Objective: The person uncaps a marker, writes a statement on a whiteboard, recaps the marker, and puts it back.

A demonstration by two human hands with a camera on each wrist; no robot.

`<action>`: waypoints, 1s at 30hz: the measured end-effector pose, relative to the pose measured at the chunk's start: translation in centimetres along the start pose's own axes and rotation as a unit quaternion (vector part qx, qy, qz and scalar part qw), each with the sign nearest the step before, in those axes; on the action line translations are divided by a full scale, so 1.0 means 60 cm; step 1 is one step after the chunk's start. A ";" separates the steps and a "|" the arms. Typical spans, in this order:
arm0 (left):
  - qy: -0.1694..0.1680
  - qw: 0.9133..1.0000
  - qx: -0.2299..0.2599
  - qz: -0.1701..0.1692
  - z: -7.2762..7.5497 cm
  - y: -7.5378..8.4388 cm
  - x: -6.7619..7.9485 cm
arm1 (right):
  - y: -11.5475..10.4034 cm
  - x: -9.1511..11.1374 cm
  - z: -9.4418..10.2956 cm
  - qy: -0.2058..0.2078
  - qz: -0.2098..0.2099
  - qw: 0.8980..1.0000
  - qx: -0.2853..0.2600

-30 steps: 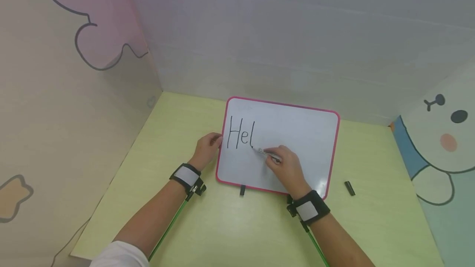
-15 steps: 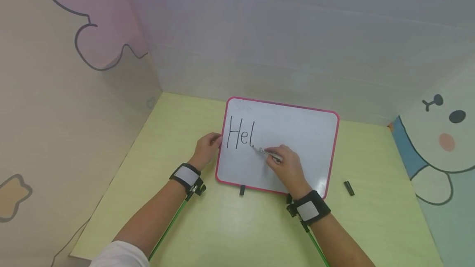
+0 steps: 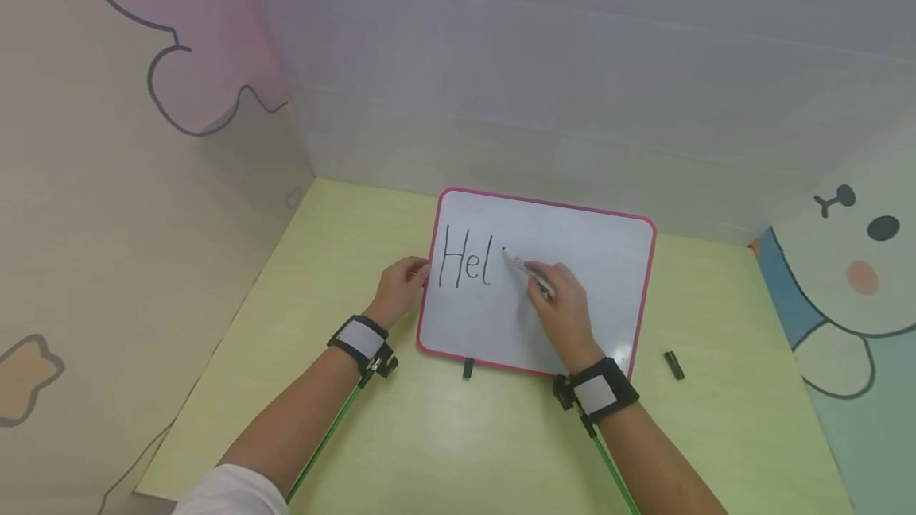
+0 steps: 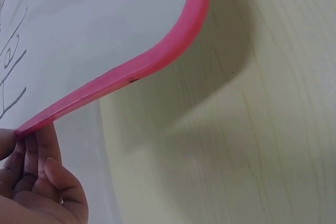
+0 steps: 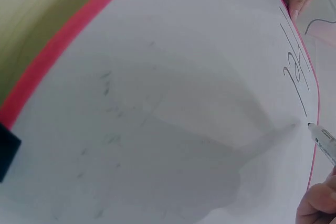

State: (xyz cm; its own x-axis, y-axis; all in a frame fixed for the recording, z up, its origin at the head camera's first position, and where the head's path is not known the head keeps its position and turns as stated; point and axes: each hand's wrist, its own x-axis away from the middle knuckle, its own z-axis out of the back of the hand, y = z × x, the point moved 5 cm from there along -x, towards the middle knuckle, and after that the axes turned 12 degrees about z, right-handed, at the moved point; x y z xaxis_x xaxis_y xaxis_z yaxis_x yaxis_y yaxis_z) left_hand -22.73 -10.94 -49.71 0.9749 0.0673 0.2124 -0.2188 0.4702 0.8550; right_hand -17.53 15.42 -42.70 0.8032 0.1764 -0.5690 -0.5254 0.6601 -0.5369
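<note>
A whiteboard (image 3: 572,237) with a pink frame stands tilted on the table, with "Hel" in dark handwriting on its left part. My left hand (image 3: 397,288) grips the frame's left edge. In the left wrist view the thumb (image 4: 6,144) lies over the front, with fingers behind the edge. Pinched in my right hand (image 3: 565,312) is a white marker (image 3: 529,275), uncapped. Its dark tip points up and left, close to the board's surface, just right of the "l". The right wrist view also shows the marker (image 5: 325,142) near the letters.
A black marker cap (image 3: 674,365) lies on the pale yellow table (image 3: 730,324) right of the board. One black foot (image 3: 468,368) juts out below the lower frame. A grey wall (image 3: 544,102) rises behind. Faint dark smudges (image 5: 107,90) mark the board.
My right hand has lifted the marker from the foot of the "l" and moved up and right, to beside that letter's upper part. The left hand keeps its place.
</note>
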 end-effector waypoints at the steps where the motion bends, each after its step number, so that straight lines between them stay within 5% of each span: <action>1: 0.001 1.000 -0.001 -0.002 0.000 0.001 0.000 | 0.000 -0.002 0.000 0.000 0.001 1.000 0.000; 30: -0.013 1.000 0.001 0.004 -0.004 -0.003 0.001 | 0.002 -0.020 0.004 -0.028 -0.022 0.999 0.010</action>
State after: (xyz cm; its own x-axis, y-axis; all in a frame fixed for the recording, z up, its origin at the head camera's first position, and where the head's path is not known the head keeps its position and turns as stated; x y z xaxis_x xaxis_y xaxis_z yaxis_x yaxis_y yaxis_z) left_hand -22.64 -10.80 -50.01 0.9718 0.0480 0.2310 -0.2262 0.4676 0.8545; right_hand -18.48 15.46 -41.90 0.8398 0.1866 -0.5099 -0.4842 0.6823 -0.5477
